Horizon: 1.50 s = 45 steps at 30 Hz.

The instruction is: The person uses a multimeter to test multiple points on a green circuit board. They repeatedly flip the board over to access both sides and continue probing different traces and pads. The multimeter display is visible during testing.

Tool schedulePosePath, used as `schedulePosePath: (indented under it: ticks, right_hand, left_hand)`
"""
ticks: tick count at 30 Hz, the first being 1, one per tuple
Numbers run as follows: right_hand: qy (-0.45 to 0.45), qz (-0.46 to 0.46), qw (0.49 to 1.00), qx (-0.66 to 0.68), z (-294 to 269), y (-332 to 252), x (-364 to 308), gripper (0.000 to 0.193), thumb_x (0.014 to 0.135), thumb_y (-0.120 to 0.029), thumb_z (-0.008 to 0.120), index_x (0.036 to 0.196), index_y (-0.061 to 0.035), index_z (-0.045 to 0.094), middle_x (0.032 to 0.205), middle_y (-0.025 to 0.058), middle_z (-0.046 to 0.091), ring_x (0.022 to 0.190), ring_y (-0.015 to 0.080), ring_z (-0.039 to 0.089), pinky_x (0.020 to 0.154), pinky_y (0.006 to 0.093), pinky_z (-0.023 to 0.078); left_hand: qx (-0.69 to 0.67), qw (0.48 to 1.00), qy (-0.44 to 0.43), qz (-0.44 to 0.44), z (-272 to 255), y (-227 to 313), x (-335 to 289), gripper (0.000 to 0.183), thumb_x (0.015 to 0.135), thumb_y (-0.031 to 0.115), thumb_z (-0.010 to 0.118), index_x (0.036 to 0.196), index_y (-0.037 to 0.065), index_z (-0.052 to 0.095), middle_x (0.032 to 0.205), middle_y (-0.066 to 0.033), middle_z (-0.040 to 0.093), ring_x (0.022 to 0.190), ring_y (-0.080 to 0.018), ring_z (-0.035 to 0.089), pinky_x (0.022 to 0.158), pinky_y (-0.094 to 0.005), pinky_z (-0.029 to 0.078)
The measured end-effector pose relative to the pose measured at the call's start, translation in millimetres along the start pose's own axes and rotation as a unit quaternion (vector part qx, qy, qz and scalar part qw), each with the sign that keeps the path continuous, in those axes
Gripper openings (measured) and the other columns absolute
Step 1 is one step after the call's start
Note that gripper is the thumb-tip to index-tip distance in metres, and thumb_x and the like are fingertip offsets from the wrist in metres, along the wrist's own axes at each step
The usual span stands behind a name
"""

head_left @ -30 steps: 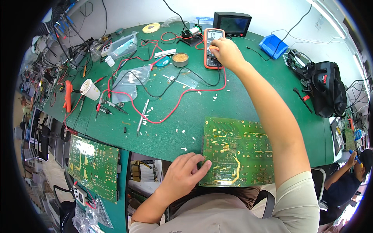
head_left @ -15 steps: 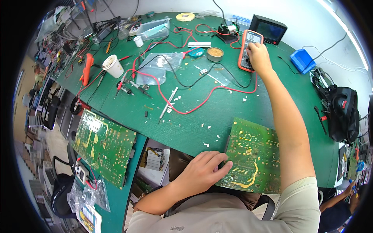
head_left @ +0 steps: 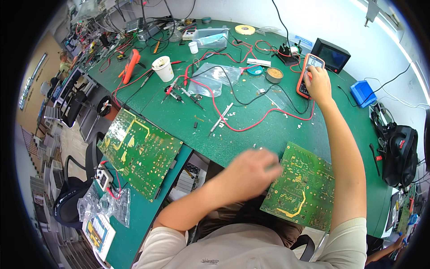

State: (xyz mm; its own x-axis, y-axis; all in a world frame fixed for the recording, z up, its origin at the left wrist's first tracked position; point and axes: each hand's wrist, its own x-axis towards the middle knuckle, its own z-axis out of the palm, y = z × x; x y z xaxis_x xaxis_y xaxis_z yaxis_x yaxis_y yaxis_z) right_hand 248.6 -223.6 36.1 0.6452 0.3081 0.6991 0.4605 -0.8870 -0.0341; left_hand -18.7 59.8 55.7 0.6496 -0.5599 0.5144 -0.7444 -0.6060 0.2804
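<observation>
My right hand [head_left: 319, 86] reaches far across the bench, its fingers closed on the dial area of an orange multimeter [head_left: 314, 61]. Smeared by motion, my left hand [head_left: 254, 174] hangs near the left edge of a green circuit board [head_left: 286, 201]; how its fingers are held is unclear. That board lies at the bench's near edge, partly under my right forearm. From the multimeter, a red test lead [head_left: 237, 130] and a black test lead [head_left: 251, 104] loop over the bench toward probes [head_left: 172, 94] at the left.
A second circuit board [head_left: 139, 154] rests on the left table. On the green bench are a paper cup [head_left: 163, 69], plastic bags [head_left: 217, 78], a metal pen-like tool [head_left: 221, 119], a round tin [head_left: 273, 75], a blue bin [head_left: 362, 93], a small monitor [head_left: 330, 54] and a black bag [head_left: 397, 154].
My left hand has come off the board's left edge and moved up, blurring. My right hand stays at the multimeter. The whole view has shifted, so things appear further right.
</observation>
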Motion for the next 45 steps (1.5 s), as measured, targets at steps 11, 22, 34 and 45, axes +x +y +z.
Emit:
schedulePosePath:
  ticks: [11,22,34,45]
  right_hand:
    - [-0.066,-0.151,0.97,0.18,-87.4,-108.4,-11.4,0.019,0.091,-0.014,0.076,0.107,-0.0036,0.072,0.102,0.0142,0.07,0.103,0.0361,0.066,0.091,0.0482,0.054]
    - [-0.146,-0.135,0.946,0.255,-137.7,-140.9,-61.2,0.017,0.09,-0.016,0.076,0.101,-0.004,0.072,0.096,0.0134,0.071,0.098,0.0353,0.067,0.089,0.0476,0.054]
    - [-0.183,-0.097,0.933,0.295,-172.8,-146.6,-81.5,0.018,0.092,-0.018,0.075,0.102,-0.0032,0.073,0.092,0.0154,0.071,0.096,0.0357,0.068,0.087,0.0479,0.055]
    - [-0.171,0.009,0.871,0.46,-185.9,-161.1,-53.2,0.033,0.094,-0.029,0.077,0.105,0.0027,0.076,0.08,0.0135,0.073,0.074,0.0242,0.073,0.071,0.0357,0.057]
  left_hand:
    - [0.202,0.767,-0.222,-0.567,-117.3,-275.9,14.3,0.057,0.083,0.038,0.083,0.124,-0.001,0.075,0.131,-0.0241,0.074,0.12,-0.0369,0.072,0.101,-0.0442,0.058]
    - [0.168,0.799,-0.131,-0.562,-89.4,-347.1,-3.1,0.067,0.072,0.048,0.095,0.104,-0.008,0.076,0.096,-0.0192,0.079,0.085,-0.0299,0.077,0.077,-0.0405,0.062]
    - [0.074,0.781,-0.124,-0.607,-83.1,-328.1,32.2,0.025,0.077,0.018,0.081,0.08,-0.006,0.072,0.071,-0.0162,0.07,0.053,-0.0237,0.062,0.049,-0.0409,0.049]
    - [-0.003,0.943,-0.143,-0.301,-175.9,-128.9,124.5,0.03,0.099,0.029,0.07,0.093,-0.001,0.066,0.065,-0.0026,0.062,0.047,-0.011,0.055,0.046,-0.0286,0.043]
